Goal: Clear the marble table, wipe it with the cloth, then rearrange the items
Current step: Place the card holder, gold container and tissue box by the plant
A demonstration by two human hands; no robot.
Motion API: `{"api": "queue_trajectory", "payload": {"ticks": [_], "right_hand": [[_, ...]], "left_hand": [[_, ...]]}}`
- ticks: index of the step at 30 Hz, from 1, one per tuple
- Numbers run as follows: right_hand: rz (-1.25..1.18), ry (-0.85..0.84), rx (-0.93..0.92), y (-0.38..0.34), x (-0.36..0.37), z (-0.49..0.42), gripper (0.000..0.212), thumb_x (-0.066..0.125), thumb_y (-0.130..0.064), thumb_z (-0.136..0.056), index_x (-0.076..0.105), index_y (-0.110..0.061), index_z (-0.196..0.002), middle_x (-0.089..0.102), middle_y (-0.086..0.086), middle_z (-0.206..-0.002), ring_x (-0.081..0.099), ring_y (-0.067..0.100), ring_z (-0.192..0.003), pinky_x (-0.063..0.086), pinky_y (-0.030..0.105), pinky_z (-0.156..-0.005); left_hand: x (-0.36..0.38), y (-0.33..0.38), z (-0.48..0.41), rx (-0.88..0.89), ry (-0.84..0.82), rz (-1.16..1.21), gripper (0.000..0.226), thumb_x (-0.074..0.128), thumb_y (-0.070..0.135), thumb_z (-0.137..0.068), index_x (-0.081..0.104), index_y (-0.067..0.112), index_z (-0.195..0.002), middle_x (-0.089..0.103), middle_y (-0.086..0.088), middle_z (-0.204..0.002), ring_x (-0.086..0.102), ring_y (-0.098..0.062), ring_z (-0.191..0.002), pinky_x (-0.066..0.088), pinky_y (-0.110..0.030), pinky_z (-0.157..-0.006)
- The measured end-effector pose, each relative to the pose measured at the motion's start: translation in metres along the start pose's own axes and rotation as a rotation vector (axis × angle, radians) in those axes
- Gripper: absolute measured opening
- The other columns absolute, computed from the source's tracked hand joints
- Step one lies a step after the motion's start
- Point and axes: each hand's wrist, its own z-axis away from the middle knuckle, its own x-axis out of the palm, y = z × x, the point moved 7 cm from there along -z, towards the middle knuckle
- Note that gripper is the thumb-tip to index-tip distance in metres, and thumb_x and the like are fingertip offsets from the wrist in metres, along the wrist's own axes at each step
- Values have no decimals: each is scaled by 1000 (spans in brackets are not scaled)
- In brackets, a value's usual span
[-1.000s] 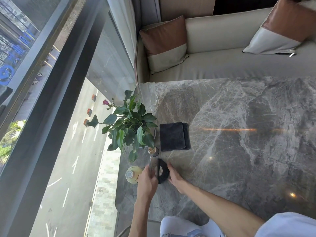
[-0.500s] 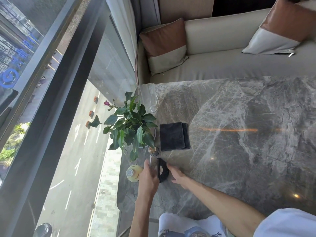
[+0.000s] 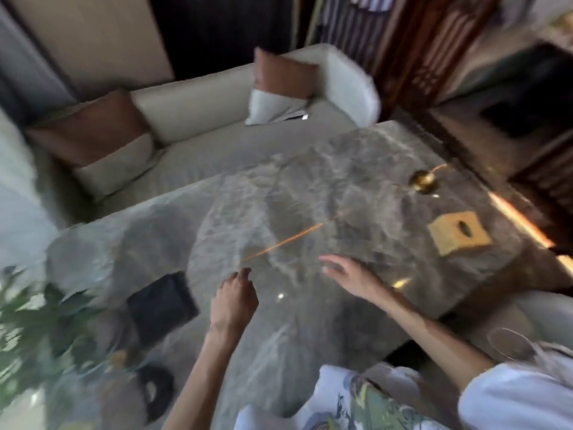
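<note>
Motion blur softens the whole head-camera view, which looks down across a grey marble table veined in white.

Both bare arms of the person reach forward over the tabletop. Their left hand sits near the middle of the near half, fingers curled loosely inward, and nothing shows inside them. Whether it touches the marble cannot be told through the blur. Their right hand is spread flat, palm down, fingers stretched out toward the left, holding nothing. It hovers close to the surface or rests on it; the blur hides which.

Just left of the left hand lies a folded dark cloth, flat on the marble and apart from both hands. Further left, at the table's edge, a leafy green plant smears across the frame. Below it, near the bottom left, sits a small round black object, too blurred to identify.

Well apart from the hands, on the far right of the table, lies a flat square tan box with a dark slot on top. Beyond it, near the far corner, stands a small round brass-coloured object.

Behind the table runs a cream sofa with two brown-and-cream cushions, one at the left and one nearer the right armrest.
</note>
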Motion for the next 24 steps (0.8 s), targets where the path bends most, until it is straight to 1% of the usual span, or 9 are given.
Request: {"api": "queue_trajectory", "payload": {"ticks": [2,5,6,9,11,14,17,21,24], "right_hand": [[-8,105,90,52,-63,22,34,58,-35,-93,62,-25,-126,65,-5,-124,61,9,-114,41,16,-93],[-131,231,204,123,-138,53,30,54,-59,-86,59,-51,-115,64,-13,-117,63,7,-105,50,27,-91],[-160,258,235,147,-157,59,31,53,-62,-85,58,-53,-114,63,-15,-120,62,6,-107,51,30,-92],[-174,289,299,205,-199,70,35,54,-44,-93,58,-35,-127,59,-13,-122,58,6,-111,49,27,-90],[-190,272,330,251,-218,64,36,52,-40,-95,57,-30,-129,58,-13,-119,60,6,-102,49,26,-86],[-211,217,313,311,-247,39,34,53,-33,-97,58,-25,-129,58,-14,-120,60,-4,-94,46,14,-77],[-256,185,270,353,-281,12,37,54,-33,-96,59,-19,-130,60,-8,-128,56,4,-114,41,20,-91],[-348,275,287,396,-331,-23,47,57,-46,-90,64,-14,-123,67,3,-124,62,14,-114,47,33,-101],[-346,276,265,418,-364,-69,35,55,-27,-96,61,-15,-127,66,4,-126,62,16,-115,48,34,-101]], "left_hand": [[21,58,-21,95,-60,-8,44,44,16,-93,49,24,-136,62,-9,-127,61,-36,-112,49,-42,-85],[51,143,-40,196,-96,6,41,45,19,-94,50,24,-135,62,-10,-127,60,-36,-114,49,-43,-88],[64,169,-45,222,-110,12,41,45,19,-94,51,22,-134,62,-11,-126,59,-36,-115,48,-43,-90],[109,240,-60,284,-159,37,40,46,18,-93,54,20,-133,65,-12,-124,60,-34,-116,47,-39,-93],[141,280,-72,272,-194,59,40,46,19,-93,54,21,-132,66,-11,-124,60,-32,-116,47,-38,-92],[181,332,-90,188,-215,100,37,46,17,-92,59,21,-127,69,-12,-118,63,-32,-112,49,-37,-90],[220,375,-104,80,-284,168,32,47,17,-91,64,18,-118,72,-13,-109,66,-32,-106,52,-36,-88],[245,428,-132,-2,-273,196,31,48,23,-88,71,15,-108,74,-10,-107,68,-30,-103,50,-31,-86],[256,467,-172,-48,-251,246,25,51,13,-89,72,12,-104,74,-9,-105,69,-27,-100,49,-27,-81]]}}
